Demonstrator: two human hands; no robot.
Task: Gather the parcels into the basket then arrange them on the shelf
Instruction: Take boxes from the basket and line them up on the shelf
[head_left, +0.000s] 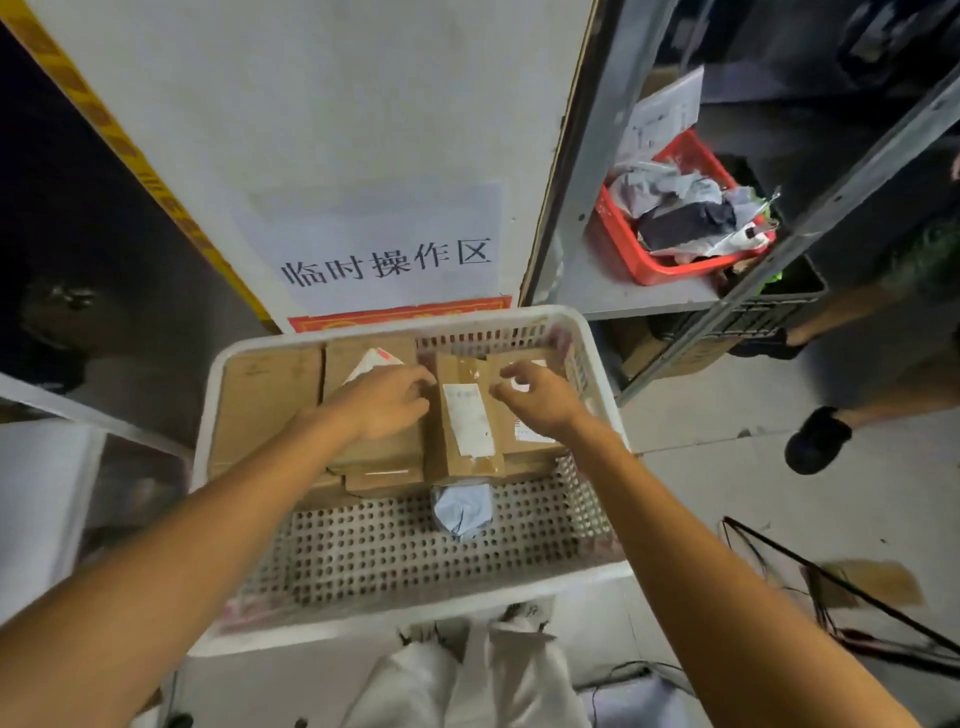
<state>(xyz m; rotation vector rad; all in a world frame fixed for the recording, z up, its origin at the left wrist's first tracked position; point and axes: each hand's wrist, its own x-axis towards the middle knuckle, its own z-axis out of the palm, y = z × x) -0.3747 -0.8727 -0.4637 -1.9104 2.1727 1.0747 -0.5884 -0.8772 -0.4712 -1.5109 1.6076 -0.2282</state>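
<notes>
Flanking the labelled parcel (467, 426) at frame centre with half-curled left hand (387, 402) and right hand (540, 397), grip unclear, risking a slip among the packed parcels (265, 400) in the basket (415, 605).

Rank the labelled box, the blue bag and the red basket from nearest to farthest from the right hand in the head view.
1. Labelled box, just left of the right hand.
2. Blue bag, below it, toward the person.
3. Red basket, far up right.

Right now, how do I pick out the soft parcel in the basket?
Find the white perforated basket. Its far half holds brown cardboard boxes; the pale blue parcel lies just nearer. It alone is crumpled, not boxy.
</notes>
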